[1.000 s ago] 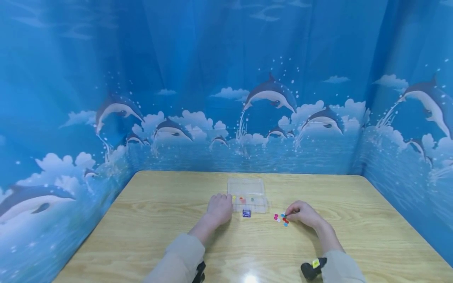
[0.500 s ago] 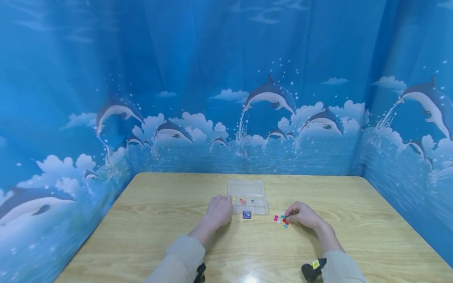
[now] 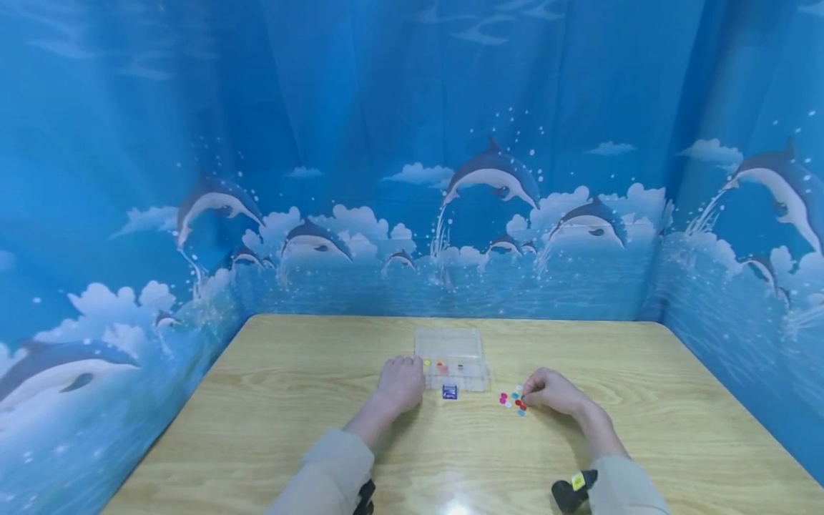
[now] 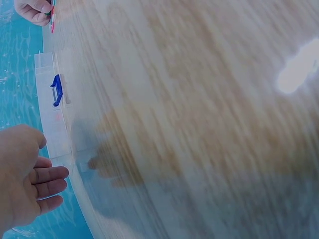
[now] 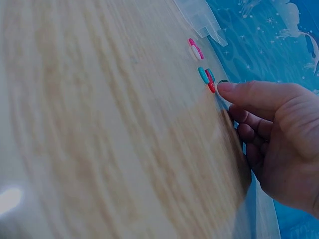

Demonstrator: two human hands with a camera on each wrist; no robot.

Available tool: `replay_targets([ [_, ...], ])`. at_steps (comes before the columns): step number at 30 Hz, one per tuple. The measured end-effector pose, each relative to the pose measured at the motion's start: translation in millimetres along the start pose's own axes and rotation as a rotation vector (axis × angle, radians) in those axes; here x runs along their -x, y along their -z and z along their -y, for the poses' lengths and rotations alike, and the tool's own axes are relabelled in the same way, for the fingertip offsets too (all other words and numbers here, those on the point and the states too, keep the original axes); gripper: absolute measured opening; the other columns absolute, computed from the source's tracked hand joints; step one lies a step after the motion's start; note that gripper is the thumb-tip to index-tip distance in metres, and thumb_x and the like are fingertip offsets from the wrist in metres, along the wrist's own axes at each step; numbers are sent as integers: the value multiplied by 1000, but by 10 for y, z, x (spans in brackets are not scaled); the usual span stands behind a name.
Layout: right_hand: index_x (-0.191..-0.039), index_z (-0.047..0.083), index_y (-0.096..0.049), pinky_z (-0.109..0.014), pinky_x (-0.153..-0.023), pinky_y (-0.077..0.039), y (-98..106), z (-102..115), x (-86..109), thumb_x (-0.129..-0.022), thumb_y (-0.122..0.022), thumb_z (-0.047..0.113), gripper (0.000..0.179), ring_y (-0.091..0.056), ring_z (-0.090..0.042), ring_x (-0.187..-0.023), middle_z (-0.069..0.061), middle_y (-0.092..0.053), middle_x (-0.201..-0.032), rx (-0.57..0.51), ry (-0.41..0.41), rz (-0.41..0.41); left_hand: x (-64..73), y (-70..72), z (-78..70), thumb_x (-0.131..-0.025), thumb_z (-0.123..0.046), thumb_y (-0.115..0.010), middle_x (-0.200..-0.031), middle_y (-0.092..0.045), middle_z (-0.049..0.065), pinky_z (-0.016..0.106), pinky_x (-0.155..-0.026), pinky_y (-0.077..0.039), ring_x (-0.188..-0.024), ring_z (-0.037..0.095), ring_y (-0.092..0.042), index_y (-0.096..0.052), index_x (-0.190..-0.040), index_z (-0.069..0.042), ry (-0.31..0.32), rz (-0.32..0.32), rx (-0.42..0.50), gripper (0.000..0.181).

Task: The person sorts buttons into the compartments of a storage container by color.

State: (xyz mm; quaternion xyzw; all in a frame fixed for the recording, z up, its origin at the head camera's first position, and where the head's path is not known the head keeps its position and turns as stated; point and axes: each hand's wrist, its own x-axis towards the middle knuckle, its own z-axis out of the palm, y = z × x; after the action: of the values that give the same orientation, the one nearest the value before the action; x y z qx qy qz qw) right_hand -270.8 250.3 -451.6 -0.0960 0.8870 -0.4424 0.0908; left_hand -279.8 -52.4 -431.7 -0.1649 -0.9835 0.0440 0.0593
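Note:
In the head view, a clear plastic compartment box [image 3: 475,381] stands with its lid [image 3: 447,342] open toward the back. A few yellow, orange-red and dark pieces lie inside it. My left hand [image 3: 400,383] is at the box's left end, with thumb and index finger holding its corner in the left wrist view. A blue latch [image 4: 56,90] shows on the box's front. To the box's right, my right hand [image 3: 552,392] pinches a small dark green button [image 5: 223,81] between thumb and index finger. Beside its fingertips lie red buttons [image 5: 212,87] and a teal button [image 5: 203,75].
Pink buttons [image 3: 503,398] and a white button [image 3: 508,405] lie between the box and my right hand. The wooden table [image 3: 322,343] reaches back to a blue dolphin-print curtain [image 3: 360,286]. Both wrists carry dark camera mounts [image 3: 568,493].
My right hand has drawn slightly right, and a white button behind its fingertips has come into sight. The dark green button shows at the fingertips. My left hand stays at the box.

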Motion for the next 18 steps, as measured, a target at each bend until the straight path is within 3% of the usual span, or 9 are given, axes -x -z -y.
replay_targets([
  [8, -84, 4, -63, -32, -66, -38, 38, 2, -25, -81, -65, 9, 6, -46, -19, -78, -6, -57, -89, 34, -21, -28, 2, -5, 10, -92, -26, -53, -84, -57, 8, 34, -75, -45, -82, 21, -53, -56, -99, -5, -1, -31, 17, 22],
  [18, -89, 1, -61, -31, -61, -38, 85, 55, -89, -85, -62, 11, 11, -45, -19, -74, -7, -58, -88, 5, -11, -71, -13, -34, 19, -91, -26, -54, -78, -54, 7, 33, -70, -44, -77, 21, -51, -56, -92, -5, -5, -72, 7, 21],
])
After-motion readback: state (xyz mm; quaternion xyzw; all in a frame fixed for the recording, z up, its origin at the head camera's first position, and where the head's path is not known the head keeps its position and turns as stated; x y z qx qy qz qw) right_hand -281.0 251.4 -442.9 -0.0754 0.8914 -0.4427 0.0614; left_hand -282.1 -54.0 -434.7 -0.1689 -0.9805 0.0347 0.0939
